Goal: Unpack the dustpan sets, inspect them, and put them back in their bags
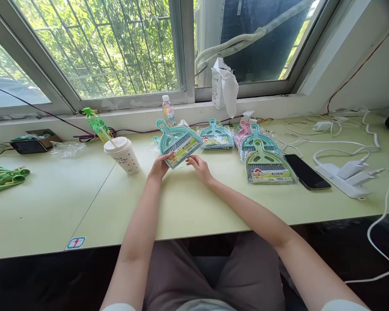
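Observation:
My left hand (159, 167) grips the lower left edge of a teal mini dustpan and brush set (179, 144), wrapped in clear plastic with a yellow-green label. The set is tilted, its handle toward the upper left. At its lower right corner is my right hand (199, 167), fingers curled close to the wrapping; whether they pinch it I cannot make out. Behind the held set lies a pile of similar blue-teal dustpan sets (214, 136). To the right, another pile has a light green dustpan set (268, 166) on top, with teal and pink ones behind.
Left of my hands stands a paper cup (123, 155) with a straw. A black phone (307, 172) and a white power strip (342, 179) with cables lie at the right. By the window are a bottle (168, 111) and a tissue pack (223, 86). Green tubes (4, 179) lie far left.

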Demonstrator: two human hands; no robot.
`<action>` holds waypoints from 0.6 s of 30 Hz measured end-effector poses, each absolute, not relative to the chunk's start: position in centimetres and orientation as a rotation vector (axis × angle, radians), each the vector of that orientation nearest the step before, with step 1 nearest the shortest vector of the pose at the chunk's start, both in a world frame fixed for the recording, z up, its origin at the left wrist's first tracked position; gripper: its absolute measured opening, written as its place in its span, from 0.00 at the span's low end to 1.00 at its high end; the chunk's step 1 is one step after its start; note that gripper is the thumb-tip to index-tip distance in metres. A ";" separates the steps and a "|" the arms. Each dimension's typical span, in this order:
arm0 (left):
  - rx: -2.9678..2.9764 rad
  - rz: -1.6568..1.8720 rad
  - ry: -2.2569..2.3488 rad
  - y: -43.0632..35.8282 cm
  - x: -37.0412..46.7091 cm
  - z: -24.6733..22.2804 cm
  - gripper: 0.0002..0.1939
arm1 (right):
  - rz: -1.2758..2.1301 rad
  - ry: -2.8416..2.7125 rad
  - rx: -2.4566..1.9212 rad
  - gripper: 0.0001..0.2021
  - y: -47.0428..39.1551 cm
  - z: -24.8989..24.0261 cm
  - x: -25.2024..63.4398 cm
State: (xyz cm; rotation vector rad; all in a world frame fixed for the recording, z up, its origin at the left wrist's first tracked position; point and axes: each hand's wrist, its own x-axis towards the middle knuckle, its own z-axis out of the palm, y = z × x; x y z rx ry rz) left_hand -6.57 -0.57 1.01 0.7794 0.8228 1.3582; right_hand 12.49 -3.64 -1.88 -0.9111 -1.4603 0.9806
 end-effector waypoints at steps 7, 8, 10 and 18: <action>0.913 1.273 0.804 -1.2 -6.3 1.2 0.21 | 1.039 -1.024 -0.963 0.21 -2.5 -1.3 13.6; 0.934 1.253 0.817 -1.3 -6.3 1.1 0.22 | 1.054 -0.985 -0.946 0.21 -2.4 -1.3 13.7; 0.973 1.221 0.830 -1.3 -6.3 1.0 0.25 | 1.116 -0.916 -0.887 0.21 -2.3 -1.1 13.9; 1.121 1.077 0.758 -1.6 -6.2 1.3 0.22 | 1.339 -0.829 -0.813 0.31 -2.5 -0.9 14.1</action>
